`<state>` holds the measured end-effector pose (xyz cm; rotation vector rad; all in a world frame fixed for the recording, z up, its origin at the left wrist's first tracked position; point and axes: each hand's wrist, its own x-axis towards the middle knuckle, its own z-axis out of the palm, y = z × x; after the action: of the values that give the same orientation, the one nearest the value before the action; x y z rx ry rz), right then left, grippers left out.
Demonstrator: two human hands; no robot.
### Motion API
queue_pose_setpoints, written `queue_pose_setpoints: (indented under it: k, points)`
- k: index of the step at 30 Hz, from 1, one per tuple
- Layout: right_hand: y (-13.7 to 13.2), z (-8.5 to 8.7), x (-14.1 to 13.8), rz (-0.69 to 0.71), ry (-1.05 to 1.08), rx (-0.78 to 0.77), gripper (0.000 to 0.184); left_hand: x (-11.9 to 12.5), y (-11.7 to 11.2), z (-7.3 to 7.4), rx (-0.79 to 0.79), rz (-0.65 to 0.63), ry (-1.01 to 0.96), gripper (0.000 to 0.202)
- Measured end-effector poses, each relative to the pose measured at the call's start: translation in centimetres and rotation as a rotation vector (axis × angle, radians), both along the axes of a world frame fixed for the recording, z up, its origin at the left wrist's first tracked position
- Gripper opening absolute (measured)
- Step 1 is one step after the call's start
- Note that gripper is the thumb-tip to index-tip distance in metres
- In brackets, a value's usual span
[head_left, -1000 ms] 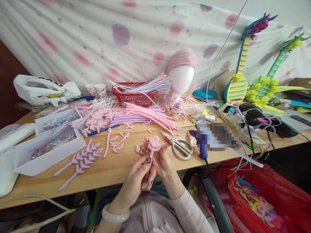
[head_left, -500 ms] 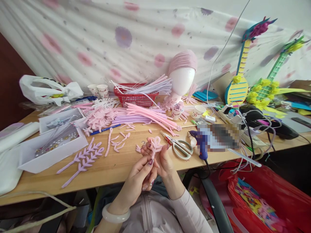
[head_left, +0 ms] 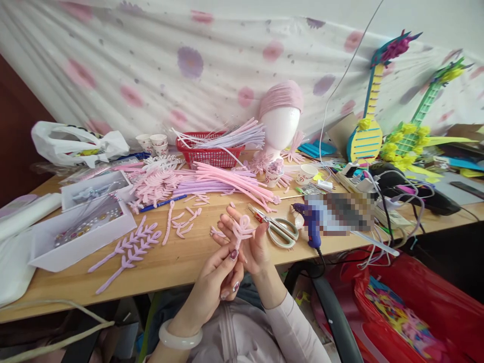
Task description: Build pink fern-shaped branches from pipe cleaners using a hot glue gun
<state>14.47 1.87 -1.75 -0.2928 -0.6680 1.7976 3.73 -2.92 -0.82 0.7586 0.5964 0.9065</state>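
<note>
My left hand [head_left: 219, 269], with a pale bangle at its wrist, pinches the lower stem of a pink pipe-cleaner sprig [head_left: 242, 229] between thumb and fingers. The sprig has a loop at its top and short side leaves. Behind it my right hand [head_left: 251, 247] lies palm up, its fingers stretched out and the thumb apart; whether the palm touches the sprig I cannot tell. Close to the right hand on the table are scissors [head_left: 282, 233] with pale handles. Short pink pipe-cleaner pieces [head_left: 185, 222] lie scattered left of the hands, beside two finished-looking lilac sprigs [head_left: 132, 249].
Bundles of pink pipe cleaners [head_left: 227, 176] lie before a red basket [head_left: 212, 156]. A foam head [head_left: 282, 126] stands behind. White boxes [head_left: 83, 232] with beads are at left. A purple glue gun [head_left: 313, 224] with a cord lies right, near a red bag [head_left: 427, 287].
My right hand's fingers have straightened and spread out behind the sprig, which now shows more plainly. My left hand keeps its pinch on the stem.
</note>
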Motion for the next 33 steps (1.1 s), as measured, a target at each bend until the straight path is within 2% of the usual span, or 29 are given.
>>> queue_pose_setpoints:
  k: [10,14,20,23,26,28,30,33]
  points:
    - [0.2,-0.2,-0.5,-0.014,0.115,-0.03,0.057,0.0,-0.2,0.0,-0.017,-0.021,-0.037,0.031]
    - [0.2,0.0,-0.3,-0.042,0.065,-0.017,0.058,-0.1,-0.3,0.0,-0.011,-0.009,-0.014,0.03]
    - [-0.2,0.9,0.6,-0.058,-0.122,0.07,0.073,-0.5,0.2,-0.3,0.014,0.038,0.035,0.033]
    - [-1.6,1.0,3.0,-0.202,-0.341,0.078,0.05,-1.1,0.9,-0.8,0.037,0.152,0.094,0.034]
    - [-3.6,1.3,7.0,-0.379,-0.752,0.094,0.018,-1.9,1.7,-1.2,0.033,0.288,0.145,0.035]
    - [-4.9,1.9,10.0,-0.469,-0.983,0.126,0.026,-2.3,2.2,-1.4,0.019,0.346,0.143,0.034]
    - [-5.8,2.8,12.7,-0.578,-1.274,0.081,0.041,-2.7,2.4,-1.6,0.008,0.363,0.114,0.032]
    - [-5.8,3.7,15.4,-0.79,-1.827,-0.151,0.048,-3.0,2.7,-1.8,-0.007,0.324,0.059,0.029]
